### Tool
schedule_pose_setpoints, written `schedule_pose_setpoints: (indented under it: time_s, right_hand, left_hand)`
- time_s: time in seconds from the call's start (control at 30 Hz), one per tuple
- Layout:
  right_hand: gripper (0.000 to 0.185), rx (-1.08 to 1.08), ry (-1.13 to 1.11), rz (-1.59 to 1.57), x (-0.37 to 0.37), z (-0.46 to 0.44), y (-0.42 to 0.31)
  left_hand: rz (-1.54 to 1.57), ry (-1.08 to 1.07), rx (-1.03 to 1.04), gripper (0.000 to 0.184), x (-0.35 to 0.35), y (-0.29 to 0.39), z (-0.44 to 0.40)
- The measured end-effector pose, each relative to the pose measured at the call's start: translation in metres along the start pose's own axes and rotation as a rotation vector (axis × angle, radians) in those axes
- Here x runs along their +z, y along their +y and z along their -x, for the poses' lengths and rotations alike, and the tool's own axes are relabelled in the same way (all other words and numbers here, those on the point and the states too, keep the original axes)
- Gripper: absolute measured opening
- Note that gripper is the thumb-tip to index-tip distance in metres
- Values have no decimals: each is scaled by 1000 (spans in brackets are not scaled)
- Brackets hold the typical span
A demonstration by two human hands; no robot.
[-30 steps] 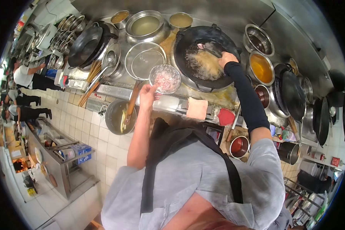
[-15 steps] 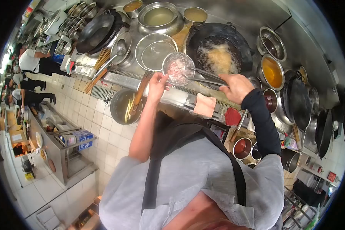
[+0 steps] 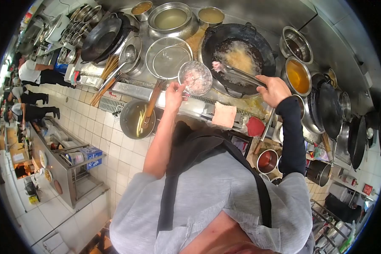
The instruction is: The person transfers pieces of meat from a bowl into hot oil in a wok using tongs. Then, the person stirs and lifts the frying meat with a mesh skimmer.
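Note:
My left hand grips the edge of a metal bowl that holds pale pink raw pieces in a whitish coating. Metal tongs are in my right hand, fingers wrapped round their handle end. A pinkish piece sits at the tongs' tips, over the near left side of a black wok. Bubbling oil with golden food fills the wok's middle. The bowl is just left of the wok.
Left of the bowl lies a round wire strainer with a wooden handle. A pot stands below it. Right of the wok are a bowl of orange liquid and stacked dark woks. Several people stand at far left.
The tongs have left the bowl and swung right over the wok with a pinkish piece at their tips. My right hand moved right; the left hand still holds the bowl.

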State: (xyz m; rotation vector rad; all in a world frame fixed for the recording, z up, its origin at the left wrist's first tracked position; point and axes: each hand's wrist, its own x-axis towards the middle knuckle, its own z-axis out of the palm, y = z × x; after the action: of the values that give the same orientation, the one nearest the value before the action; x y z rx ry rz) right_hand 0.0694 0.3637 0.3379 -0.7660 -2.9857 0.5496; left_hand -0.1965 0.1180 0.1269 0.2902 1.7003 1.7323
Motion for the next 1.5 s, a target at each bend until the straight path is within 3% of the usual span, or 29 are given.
schedule_pose_setpoints:
  time_s: [0.13,0.23,0.37,0.53,0.7,0.8,0.93,1.07,1.2,1.5]
  right_hand:
    - [32,75,-51,148,65,-45,53]
    - [33,223,-6,162,91,-62,42]
    - [41,26,93,-49,51,-41,12]
    - [41,-173,-101,-130,49,-36,-27]
    - [39,-166,-52,-102,37,-27,-32]
    - [38,-131,39,-221,25,-11,-29]
    - [42,-53,-97,-48,47,-10,-21]
    - [44,-56,5,-168,45,2,-7]
    - [42,50,-28,-216,21,16,-6]
    - [34,274,131,166,24,18,83]
  left_hand:
    - [-5,11,-13,19,0,4,4]
    - [52,-2,1,18,-3,1,3]
    - [43,-6,22,17,-15,3,6]
    - [6,-98,70,16,-12,8,10]
    - [-13,-72,41,18,-9,9,8]
    - [-17,-54,46,18,-6,8,2]
    - [-22,-50,17,18,-1,-2,-1]
    - [0,-67,-6,18,8,0,-5]
    - [35,-48,-11,17,11,-5,-8]
    - [-3,25,-59,17,-15,-9,5]
